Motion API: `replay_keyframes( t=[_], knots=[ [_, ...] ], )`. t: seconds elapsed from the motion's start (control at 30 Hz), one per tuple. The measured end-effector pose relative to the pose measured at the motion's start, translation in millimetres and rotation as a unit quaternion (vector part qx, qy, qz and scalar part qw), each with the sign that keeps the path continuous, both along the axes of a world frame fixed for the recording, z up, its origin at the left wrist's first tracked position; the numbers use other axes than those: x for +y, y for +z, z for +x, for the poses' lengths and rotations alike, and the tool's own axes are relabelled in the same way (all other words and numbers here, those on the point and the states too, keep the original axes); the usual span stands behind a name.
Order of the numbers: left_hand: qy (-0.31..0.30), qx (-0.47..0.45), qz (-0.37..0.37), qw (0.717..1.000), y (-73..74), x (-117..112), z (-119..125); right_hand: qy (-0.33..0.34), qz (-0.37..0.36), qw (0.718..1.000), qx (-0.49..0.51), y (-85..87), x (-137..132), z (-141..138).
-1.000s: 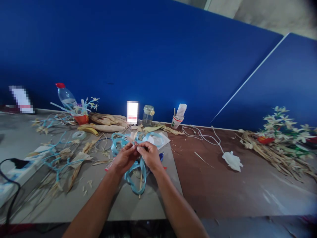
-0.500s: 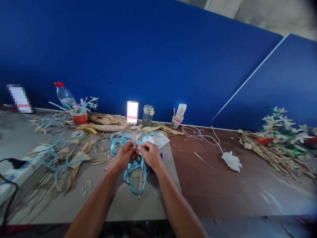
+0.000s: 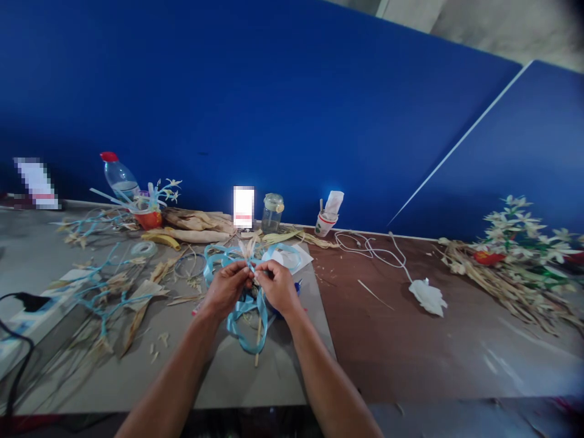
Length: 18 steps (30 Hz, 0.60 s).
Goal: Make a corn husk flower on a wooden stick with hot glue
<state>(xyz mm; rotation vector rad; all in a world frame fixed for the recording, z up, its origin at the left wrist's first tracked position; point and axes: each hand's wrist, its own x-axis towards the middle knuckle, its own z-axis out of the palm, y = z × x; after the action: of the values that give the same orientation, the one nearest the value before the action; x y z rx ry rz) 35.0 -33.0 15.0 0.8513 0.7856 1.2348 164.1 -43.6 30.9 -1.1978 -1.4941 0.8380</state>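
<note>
My left hand point(image 3: 227, 287) and my right hand point(image 3: 279, 285) meet over the table, thumb and fingertips of each pinched together. Between them stands a small pale dried-husk flower point(image 3: 247, 247), its petals pointing up and away from me. Both hands close on its base, where light blue shows; the exact grip is hidden by the fingers. Long loops of light blue ribbon point(image 3: 241, 344) lie below and behind the hands. A thin stick point(image 3: 258, 340) points toward me beneath them. Partly covered by my right hand is a dark blue object point(image 3: 298, 286) that I cannot make out.
At left lie blue-wrapped flower branches point(image 3: 104, 307) and a white power strip point(image 3: 43, 310). Along the back stand a red-capped bottle point(image 3: 121, 176), a glowing phone point(image 3: 243, 207), a jar point(image 3: 272, 214) and a paper cup point(image 3: 325, 224). A white cable point(image 3: 369, 243) and dried stalks point(image 3: 497, 286) lie right.
The flower's petals show more fully above my fingertips, standing higher. My hands have shifted only slightly, still close together, and the ribbon loop below has moved a little.
</note>
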Motion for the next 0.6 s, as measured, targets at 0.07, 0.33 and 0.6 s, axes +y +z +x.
replay_keyframes(
  t=[0.07, 0.33, 0.6],
  knots=[
    [0.011, 0.02, 0.004, 1.0, 1.4, -1.0, 0.8, -0.004, 0.004, 1.0, -0.01, 0.7, -1.0, -0.6],
    [0.087, 0.151, 0.033, 0.984, 5.1, -3.3, 5.8, -0.002, 0.015, 1.0, -0.023, -2.2, -3.1, -3.8],
    [0.038, 0.139, 0.015, 0.989, 4.8, -1.1, -0.6, -0.039, 0.012, 0.996, 0.078, 1.6, 5.0, 8.1]
  ],
)
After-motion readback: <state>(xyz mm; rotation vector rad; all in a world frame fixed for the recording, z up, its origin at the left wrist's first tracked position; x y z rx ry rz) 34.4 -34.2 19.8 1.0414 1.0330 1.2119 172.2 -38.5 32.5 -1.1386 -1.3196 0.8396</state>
